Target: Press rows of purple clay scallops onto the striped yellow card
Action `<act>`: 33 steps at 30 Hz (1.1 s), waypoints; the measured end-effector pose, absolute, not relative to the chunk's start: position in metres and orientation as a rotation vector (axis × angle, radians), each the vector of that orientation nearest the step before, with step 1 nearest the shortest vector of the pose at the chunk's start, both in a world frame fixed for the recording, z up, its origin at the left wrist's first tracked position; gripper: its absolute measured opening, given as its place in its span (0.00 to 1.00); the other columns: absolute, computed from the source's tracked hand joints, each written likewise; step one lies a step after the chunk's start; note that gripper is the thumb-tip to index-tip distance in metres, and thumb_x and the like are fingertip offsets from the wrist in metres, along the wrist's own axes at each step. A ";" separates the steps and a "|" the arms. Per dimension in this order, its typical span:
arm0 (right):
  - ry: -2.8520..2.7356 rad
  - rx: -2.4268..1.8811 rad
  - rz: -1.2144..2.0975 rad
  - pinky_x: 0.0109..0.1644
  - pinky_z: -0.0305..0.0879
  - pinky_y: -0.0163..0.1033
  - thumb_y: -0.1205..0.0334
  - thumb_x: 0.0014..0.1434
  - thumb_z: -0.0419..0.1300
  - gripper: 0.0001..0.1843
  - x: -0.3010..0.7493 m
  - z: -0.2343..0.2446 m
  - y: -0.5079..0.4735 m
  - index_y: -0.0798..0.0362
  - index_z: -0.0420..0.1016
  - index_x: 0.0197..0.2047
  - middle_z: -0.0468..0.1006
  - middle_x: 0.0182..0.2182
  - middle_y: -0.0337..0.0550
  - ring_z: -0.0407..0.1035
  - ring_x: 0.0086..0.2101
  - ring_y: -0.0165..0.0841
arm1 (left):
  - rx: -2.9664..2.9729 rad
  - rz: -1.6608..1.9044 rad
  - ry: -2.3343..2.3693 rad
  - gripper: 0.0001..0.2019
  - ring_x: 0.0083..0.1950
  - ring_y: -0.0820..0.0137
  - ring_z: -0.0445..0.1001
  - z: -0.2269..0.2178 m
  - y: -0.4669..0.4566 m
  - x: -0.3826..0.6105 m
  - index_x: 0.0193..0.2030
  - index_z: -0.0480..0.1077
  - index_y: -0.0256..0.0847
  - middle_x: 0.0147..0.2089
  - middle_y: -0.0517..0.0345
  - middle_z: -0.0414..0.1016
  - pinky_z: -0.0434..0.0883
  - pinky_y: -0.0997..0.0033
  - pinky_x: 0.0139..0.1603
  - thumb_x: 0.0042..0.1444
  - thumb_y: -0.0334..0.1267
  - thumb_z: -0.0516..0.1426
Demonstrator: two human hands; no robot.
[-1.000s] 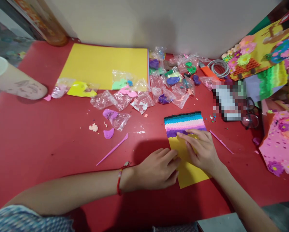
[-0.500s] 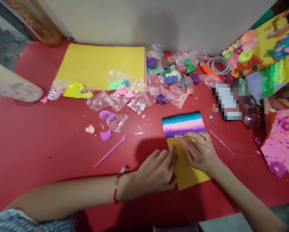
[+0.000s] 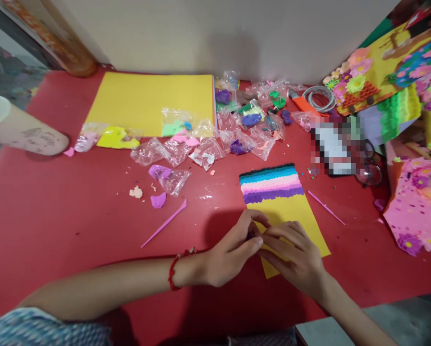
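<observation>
My left hand is curled around a lump of dark purple clay, of which only a bit shows between thumb and fingers. Against those fingertips rest the bent fingers of my right hand; its thumb tip, and anything pinched there, is hidden. Both hands are over the lower part of a small yellow card. Wavy clay rows in black, blues, white, pinks and purple cover the card's top. Pink modelling sticks lie on either side, one on the left and one on the right.
Several small bags of coloured clay lie across the red table, some on large yellow sheets. A cup lies on the left. Towards the right are a phone, glasses and flower-decorated crafts.
My right hand has drawn back from the purple row towards me. My left hand has turned, its thumb now uppermost, and the two hands meet with purple clay showing between them.
</observation>
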State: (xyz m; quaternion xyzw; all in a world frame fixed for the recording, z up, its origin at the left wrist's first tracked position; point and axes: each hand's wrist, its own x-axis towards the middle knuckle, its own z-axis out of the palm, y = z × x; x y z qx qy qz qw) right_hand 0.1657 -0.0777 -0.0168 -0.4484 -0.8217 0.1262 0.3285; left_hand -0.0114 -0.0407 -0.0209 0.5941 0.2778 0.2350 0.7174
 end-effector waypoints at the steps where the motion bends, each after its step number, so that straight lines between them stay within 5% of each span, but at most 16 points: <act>1: -2.141 -1.182 0.343 0.33 0.63 0.38 0.67 0.58 0.58 0.06 0.163 -0.018 -0.078 0.52 0.73 0.40 0.76 0.31 0.42 0.68 0.31 0.30 | 1.181 0.512 0.593 0.11 0.41 0.69 0.63 -0.022 -0.042 -0.011 0.49 0.54 0.39 0.42 0.53 0.62 0.66 0.68 0.41 0.60 0.36 0.43; 8: -2.110 -1.273 0.481 0.35 0.63 0.36 0.68 0.59 0.56 0.03 0.158 -0.018 -0.076 0.52 0.70 0.33 0.74 0.30 0.40 0.68 0.32 0.29 | 1.087 0.511 0.548 0.09 0.41 0.70 0.60 -0.027 -0.043 -0.005 0.47 0.56 0.39 0.40 0.56 0.60 0.61 0.67 0.46 0.61 0.39 0.46; 15: -2.049 -1.397 0.425 0.34 0.64 0.35 0.71 0.58 0.55 0.05 0.168 -0.012 -0.074 0.51 0.67 0.36 0.73 0.29 0.39 0.67 0.30 0.28 | 0.989 0.529 0.613 0.12 0.30 0.76 0.62 -0.035 -0.032 -0.003 0.35 0.65 0.35 0.29 0.61 0.64 0.60 0.73 0.33 0.57 0.45 0.54; 25: -2.115 -1.265 0.320 0.33 0.64 0.36 0.67 0.58 0.58 0.05 0.166 -0.012 -0.066 0.51 0.74 0.37 0.77 0.31 0.41 0.70 0.30 0.29 | 0.809 0.595 0.570 0.17 0.32 0.76 0.66 -0.038 -0.033 -0.004 0.43 0.61 0.38 0.32 0.61 0.67 0.64 0.73 0.36 0.53 0.45 0.59; 33: -1.742 -1.597 0.476 0.30 0.68 0.31 0.67 0.59 0.55 0.05 0.176 -0.002 -0.061 0.51 0.72 0.34 0.78 0.27 0.38 0.72 0.26 0.26 | 0.949 0.612 0.607 0.08 0.33 0.74 0.65 -0.041 -0.034 -0.004 0.41 0.60 0.38 0.34 0.58 0.66 0.63 0.72 0.35 0.57 0.38 0.54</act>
